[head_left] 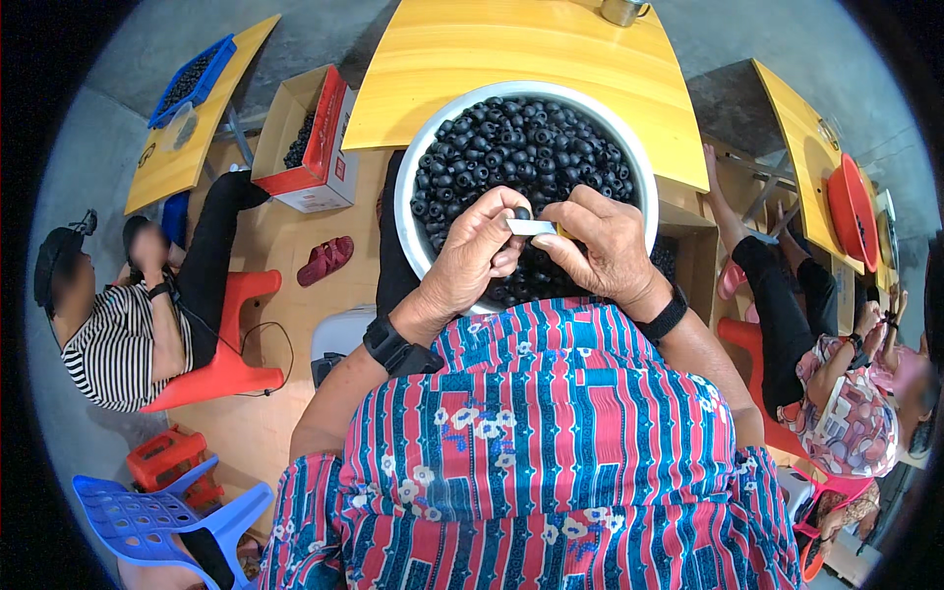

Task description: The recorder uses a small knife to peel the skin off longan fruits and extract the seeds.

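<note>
In front of my body stands a wide metal basin (405,211), heaped with small shiny black round pieces (521,138). Both hands are over the near half of the heap, close together. My left hand (479,241) pinches one black round piece (522,212) between thumb and forefinger. A short flat knife blade (531,227) lies against that piece. My right hand (598,239) grips the knife, its thumb pressed by the blade; a bit of yellow handle shows between the fingers. The exact kind of the black pieces cannot be made out.
A yellow table (511,49) stands beyond the basin, with a metal mug (623,11) at its far edge. To the left are a cardboard box (329,162), red slippers (324,262) and a seated person (133,334). Another person (846,393) sits at right beside a red basin (852,211).
</note>
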A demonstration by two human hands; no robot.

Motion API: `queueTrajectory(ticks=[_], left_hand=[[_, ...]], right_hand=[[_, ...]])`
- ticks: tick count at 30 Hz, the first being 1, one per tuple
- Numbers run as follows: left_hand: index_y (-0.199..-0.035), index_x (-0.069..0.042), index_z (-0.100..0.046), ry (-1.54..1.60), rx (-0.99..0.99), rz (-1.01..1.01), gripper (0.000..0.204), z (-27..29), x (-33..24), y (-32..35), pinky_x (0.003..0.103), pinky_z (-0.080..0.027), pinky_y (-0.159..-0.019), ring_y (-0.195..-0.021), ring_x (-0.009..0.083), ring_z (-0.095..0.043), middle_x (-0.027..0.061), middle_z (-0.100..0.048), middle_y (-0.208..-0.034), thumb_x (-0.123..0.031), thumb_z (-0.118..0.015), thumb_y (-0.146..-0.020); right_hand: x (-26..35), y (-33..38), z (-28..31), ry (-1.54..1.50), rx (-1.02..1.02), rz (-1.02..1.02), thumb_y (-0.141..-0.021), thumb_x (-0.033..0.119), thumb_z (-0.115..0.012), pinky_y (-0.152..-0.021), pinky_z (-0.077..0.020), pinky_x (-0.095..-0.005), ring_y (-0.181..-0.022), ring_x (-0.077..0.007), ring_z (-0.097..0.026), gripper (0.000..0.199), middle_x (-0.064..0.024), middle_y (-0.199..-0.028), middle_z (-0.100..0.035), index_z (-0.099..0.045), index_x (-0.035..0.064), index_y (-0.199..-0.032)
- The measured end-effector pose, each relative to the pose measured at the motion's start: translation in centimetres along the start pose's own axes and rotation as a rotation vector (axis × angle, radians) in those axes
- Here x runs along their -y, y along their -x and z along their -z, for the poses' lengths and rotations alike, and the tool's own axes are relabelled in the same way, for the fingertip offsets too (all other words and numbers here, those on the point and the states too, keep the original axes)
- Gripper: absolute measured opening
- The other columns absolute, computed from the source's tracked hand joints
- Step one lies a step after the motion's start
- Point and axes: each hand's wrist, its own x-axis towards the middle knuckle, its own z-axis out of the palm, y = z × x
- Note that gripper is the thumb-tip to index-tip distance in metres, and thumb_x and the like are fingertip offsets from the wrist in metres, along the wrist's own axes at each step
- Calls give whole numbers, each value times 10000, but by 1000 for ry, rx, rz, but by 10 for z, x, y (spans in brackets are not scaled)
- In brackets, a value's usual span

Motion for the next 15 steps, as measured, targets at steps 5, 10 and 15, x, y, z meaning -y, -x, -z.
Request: queueTrajectory(ticks=[5, 10, 15], left_hand=[[-1079, -77, -506, 8, 32, 9, 263, 0, 0, 1, 142, -303, -504, -611, 6, -374, -23, -448, -793, -330, -475, -1015], [-1079, -75, -508, 5, 33, 19, 265, 0, -2, 1, 140, -300, -504, -610, 6, -372, -24, -447, -793, -330, -477, -1014], [-1080, -75, -514, 17, 29, 31, 263, 0, -1, 1, 139, -292, -502, -608, 4, -367, -26, -445, -788, -327, -482, -1012]], right_hand=[[0, 1, 0, 1, 2, -3, -762, 255, -736, -533, -482, -371, -612, -259, -595, 212, -67, -705, -539, -653, 80, -850], [0, 1, -1, 3, 8, -2, -767, 256, -732, -534, -484, -371, -617, -259, -597, 210, -66, -707, -540, -653, 79, -849], [0, 1, -2, -1, 13, -10, -772, 261, -730, -535, -484, -372, -623, -261, -599, 212, -67, -708, -537, -652, 80, -851]])
